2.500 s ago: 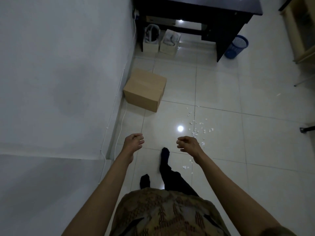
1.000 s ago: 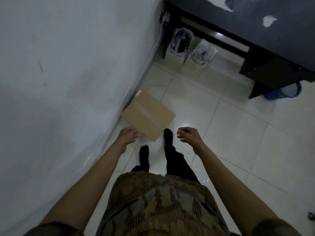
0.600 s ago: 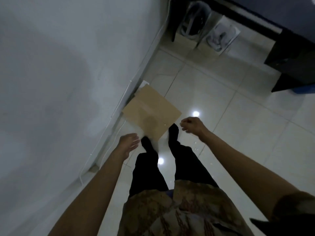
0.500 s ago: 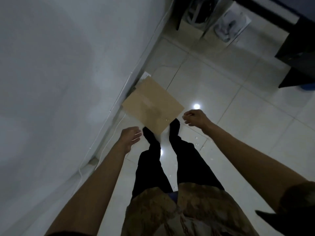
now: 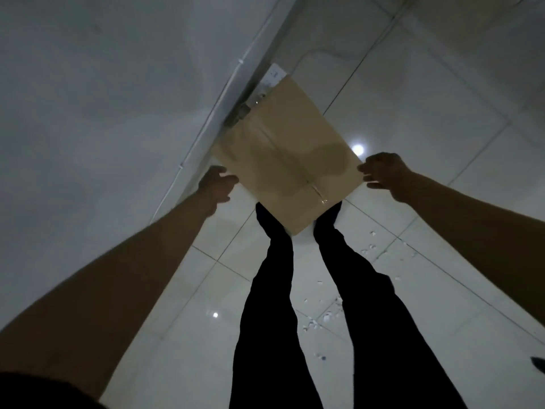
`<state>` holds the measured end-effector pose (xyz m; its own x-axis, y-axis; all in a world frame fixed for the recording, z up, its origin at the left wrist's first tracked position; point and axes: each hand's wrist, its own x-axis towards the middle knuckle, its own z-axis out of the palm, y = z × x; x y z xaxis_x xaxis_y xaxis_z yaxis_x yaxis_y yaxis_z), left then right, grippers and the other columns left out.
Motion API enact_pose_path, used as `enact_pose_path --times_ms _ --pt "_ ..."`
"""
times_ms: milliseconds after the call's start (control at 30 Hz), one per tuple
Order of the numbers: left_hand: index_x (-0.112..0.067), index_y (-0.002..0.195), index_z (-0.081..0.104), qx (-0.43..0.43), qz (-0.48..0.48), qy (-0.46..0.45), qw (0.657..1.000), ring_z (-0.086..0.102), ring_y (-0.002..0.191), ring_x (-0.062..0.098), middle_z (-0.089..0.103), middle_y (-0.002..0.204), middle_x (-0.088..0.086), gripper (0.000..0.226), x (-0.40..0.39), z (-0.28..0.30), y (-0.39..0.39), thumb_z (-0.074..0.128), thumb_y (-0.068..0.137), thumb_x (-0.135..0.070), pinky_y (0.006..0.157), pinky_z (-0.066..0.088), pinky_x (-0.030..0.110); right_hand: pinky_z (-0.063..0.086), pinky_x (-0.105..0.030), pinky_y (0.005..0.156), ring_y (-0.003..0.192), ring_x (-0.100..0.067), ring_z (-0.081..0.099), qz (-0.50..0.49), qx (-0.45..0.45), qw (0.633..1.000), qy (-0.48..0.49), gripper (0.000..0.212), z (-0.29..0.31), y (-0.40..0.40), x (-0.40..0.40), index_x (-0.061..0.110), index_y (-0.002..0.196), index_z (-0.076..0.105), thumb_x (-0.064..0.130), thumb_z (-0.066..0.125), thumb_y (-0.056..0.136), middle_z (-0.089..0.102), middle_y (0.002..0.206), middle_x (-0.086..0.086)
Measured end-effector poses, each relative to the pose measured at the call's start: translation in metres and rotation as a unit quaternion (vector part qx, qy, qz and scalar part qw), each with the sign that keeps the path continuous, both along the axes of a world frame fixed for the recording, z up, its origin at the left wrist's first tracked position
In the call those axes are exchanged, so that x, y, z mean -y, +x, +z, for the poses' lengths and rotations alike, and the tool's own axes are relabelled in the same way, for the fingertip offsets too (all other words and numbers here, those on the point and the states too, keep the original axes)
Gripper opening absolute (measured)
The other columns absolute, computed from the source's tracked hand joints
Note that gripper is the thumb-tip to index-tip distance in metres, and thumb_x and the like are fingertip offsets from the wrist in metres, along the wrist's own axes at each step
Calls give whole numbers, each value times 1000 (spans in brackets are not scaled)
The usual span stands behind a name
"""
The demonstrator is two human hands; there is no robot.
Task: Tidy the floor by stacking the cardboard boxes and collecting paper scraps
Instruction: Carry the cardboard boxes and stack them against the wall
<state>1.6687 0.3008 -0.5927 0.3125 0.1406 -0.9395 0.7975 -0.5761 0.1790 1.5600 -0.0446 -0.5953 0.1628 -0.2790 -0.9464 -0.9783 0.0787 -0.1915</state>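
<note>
A closed brown cardboard box point(image 5: 283, 154) lies on the white tiled floor against the wall, just beyond my feet. My left hand point(image 5: 216, 184) reaches its left corner with fingers spread, touching or nearly touching the edge. On the other side, my right hand point(image 5: 383, 172) is at the right corner with loosely curled fingers against the edge; no firm grip shows. Small white paper scraps point(image 5: 324, 315) are scattered on the tiles behind my right leg, with more paper scraps point(image 5: 370, 247) further forward.
A grey wall point(image 5: 103, 113) fills the left side, with a thin white cable point(image 5: 206, 125) running along its base. A white power strip point(image 5: 272, 79) lies behind the box by the wall. My black-trousered legs point(image 5: 271, 290) stand at the box's near corner.
I have bent down and moved closer to the box. Both hands have gone forward from the near side to the box's left and right corners.
</note>
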Motion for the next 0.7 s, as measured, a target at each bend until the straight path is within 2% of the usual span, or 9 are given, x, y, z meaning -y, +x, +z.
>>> enact_pose_path --times_ms 100,167,200,267,400,467,567,700 --pt "-20 149 30 29 0 20 999 53 116 25 45 143 12 71 -12 -51 17 69 89 -23 87 54 39 51 -44 95 128 -31 49 33 -39 998 -27 66 -51 -3 -8 9 146 37 20 71 90 45 145 -17" --pt "-26 152 23 49 4 36 998 48 126 25 36 151 7 78 -19 -81 27 69 89 -35 86 55 40 47 -47 99 133 -30 43 44 -61 996 -39 81 -82 -7 -10 9 152 23 31 70 90 37 150 -13" --pt "-29 152 22 59 4 44 997 47 127 25 34 153 5 79 -22 -97 31 68 88 -41 86 56 42 45 -48 100 134 -28 42 25 -68 997 -40 80 -99 -10 -9 10 152 21 35 68 92 37 150 -11" --pt "-33 150 25 77 -1 42 996 47 126 25 37 150 2 76 -27 -119 36 66 87 -49 84 57 43 44 -49 102 130 -26 45 -28 -70 997 -25 71 -121 -18 -8 17 152 25 38 61 96 42 145 -3" --pt "-33 138 38 85 0 11 996 52 119 24 46 135 -3 63 -32 -162 32 67 85 -52 83 58 48 55 -42 84 108 -23 61 -66 -4 998 18 59 -155 -39 -7 25 128 50 34 81 79 59 126 -2" --pt "-29 133 39 90 40 -14 995 54 121 26 46 135 -2 61 -33 -167 31 71 84 -48 84 58 49 56 -41 86 103 -19 63 -87 22 996 27 62 -155 -45 -7 22 129 53 32 84 77 61 124 -2" --pt "-23 133 40 89 67 -29 993 57 118 26 49 137 2 66 -32 -154 24 75 82 -45 81 59 44 57 -45 90 105 -22 64 -106 29 994 15 74 -140 -54 -4 18 136 53 33 87 72 62 125 -3" --pt "-24 132 40 93 79 -33 992 59 115 22 52 135 0 66 -29 -109 6 77 81 -43 82 58 39 57 -46 91 109 -25 63 -114 35 993 2 83 -94 -59 -1 21 138 54 36 90 65 62 127 -3"
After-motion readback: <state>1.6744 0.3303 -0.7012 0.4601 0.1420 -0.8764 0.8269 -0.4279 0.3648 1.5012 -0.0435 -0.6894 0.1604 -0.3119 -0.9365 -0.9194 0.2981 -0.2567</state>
